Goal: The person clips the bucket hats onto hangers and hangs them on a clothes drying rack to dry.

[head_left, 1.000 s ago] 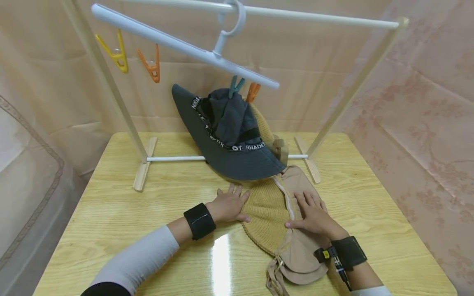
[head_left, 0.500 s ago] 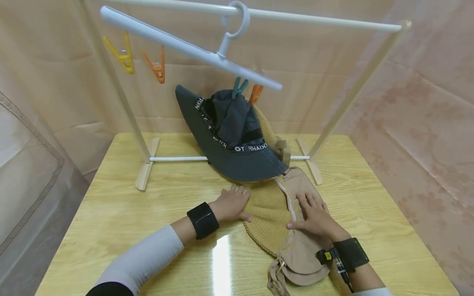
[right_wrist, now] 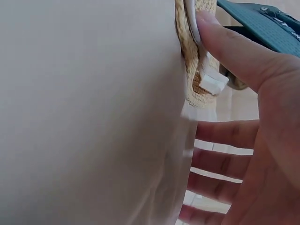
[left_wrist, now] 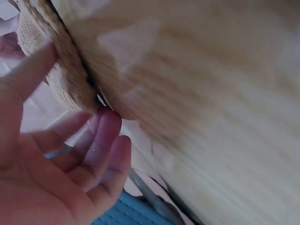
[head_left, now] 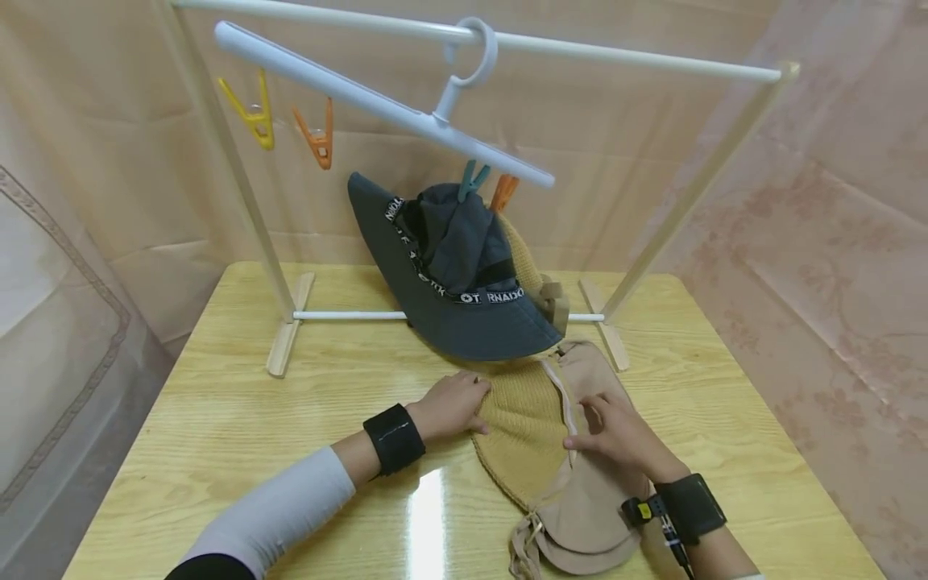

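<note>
A sun hat lies on the table, with a yellow-tan woven part (head_left: 518, 431) on the left and beige cloth (head_left: 590, 511) on the right. White trim runs between them. My left hand (head_left: 451, 407) grips the woven edge; its thumb lies on the weave and its fingers curl at the rim in the left wrist view. With bent fingers, my right hand (head_left: 619, 435) holds the hat at the cloth. In the right wrist view its thumb (right_wrist: 239, 54) presses beside the trim, and the cloth partly hides the other fingertips.
A white rack bar (head_left: 616, 55) carries a tilted pale hanger (head_left: 348, 90) with yellow (head_left: 254, 117) and orange (head_left: 317, 141) clips. A dark bucket hat (head_left: 460, 266) hangs by a teal clip (head_left: 471, 181), just beyond the hands. Another woven hat (head_left: 524, 258) hangs behind it.
Both hands' fingers have gone from spread flat to curled at the sun hat. The hands stay in nearly the same place. The head view has tilted slightly.
</note>
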The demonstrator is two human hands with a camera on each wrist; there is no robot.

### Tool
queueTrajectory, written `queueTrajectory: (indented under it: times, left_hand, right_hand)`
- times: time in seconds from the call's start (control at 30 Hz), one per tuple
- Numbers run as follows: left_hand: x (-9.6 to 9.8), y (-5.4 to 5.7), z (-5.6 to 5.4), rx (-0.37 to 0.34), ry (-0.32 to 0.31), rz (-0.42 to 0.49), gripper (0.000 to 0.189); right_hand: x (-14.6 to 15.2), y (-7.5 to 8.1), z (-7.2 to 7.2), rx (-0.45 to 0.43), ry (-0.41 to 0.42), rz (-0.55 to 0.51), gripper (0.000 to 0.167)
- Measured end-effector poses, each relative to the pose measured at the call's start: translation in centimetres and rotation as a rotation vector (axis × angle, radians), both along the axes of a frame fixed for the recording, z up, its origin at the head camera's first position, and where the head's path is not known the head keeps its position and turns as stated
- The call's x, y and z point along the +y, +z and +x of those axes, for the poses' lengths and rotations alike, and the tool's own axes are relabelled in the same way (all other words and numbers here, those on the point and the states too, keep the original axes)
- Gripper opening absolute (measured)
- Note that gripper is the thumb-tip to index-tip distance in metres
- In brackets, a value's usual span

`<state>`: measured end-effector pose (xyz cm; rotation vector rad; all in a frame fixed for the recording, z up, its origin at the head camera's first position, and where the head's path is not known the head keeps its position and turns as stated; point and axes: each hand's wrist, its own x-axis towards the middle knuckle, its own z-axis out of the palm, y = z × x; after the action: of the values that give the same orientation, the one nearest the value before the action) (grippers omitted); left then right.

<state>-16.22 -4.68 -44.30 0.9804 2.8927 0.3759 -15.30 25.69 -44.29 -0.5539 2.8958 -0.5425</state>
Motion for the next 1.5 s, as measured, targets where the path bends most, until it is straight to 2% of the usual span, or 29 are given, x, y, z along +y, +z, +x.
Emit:
queueTrajectory:
  times: [0.07, 0.17, 0.27, 0.33, 0.4, 0.67, 0.83, 1.13, 1.3, 1.5]
  left_hand:
    - [0.1, -0.1, 0.0, -0.014, 0.030, 0.009, 0.052]
    - [0.0, -0.2, -0.1, -0.073, 0.067, 0.047, 0.044]
    - [-0.1, -0.1, -0.1, -0.123, 0.095, 0.103, 0.040]
    - [-0.2, -0.1, -0.1, -0.120, 0.096, 0.115, 0.040]
    - [-0.3, -0.1, -0.1, -0.108, 0.091, 0.124, 0.040]
    - [-0.7, 0.0, -0.1, -0.106, 0.065, 0.185, 0.019]
    - [-0.9, 0.3, -0.4, -0.092, 0.065, 0.223, 0.016]
    - [-1.5, 1.0, -0.9, -0.066, 0.045, 0.276, 0.023]
    - [-1.8, 1.2, -1.0, -0.089, 0.038, 0.283, 0.024]
    - [-2.2, 1.2, -1.0, -0.101, 0.015, 0.277, 0.026]
  right_hand:
    - [-0.2, 0.2, 0.0, -0.014, 0.003, -0.005, 0.079]
    - [-0.6, 0.5, 0.0, -0.027, 0.008, -0.026, 0.070]
    - [-0.9, 0.8, 0.1, -0.023, 0.023, -0.047, 0.050]
    - [-1.1, 0.9, 0.1, -0.021, 0.035, -0.052, 0.032]
    - [-1.2, 0.9, 0.1, -0.022, 0.057, -0.056, 0.023]
    - [-1.1, 1.1, 0.3, -0.090, 0.113, -0.089, 0.023]
    - [-1.0, 1.4, 0.2, -0.155, 0.115, -0.113, 0.025]
    - [-1.3, 1.6, 0.2, -0.118, 0.147, -0.110, 0.021]
    - [-1.6, 1.8, 0.2, -0.154, 0.188, -0.180, 0.012]
    - [-2.1, 2.0, 0.2, -0.105, 0.220, -0.241, 0.005]
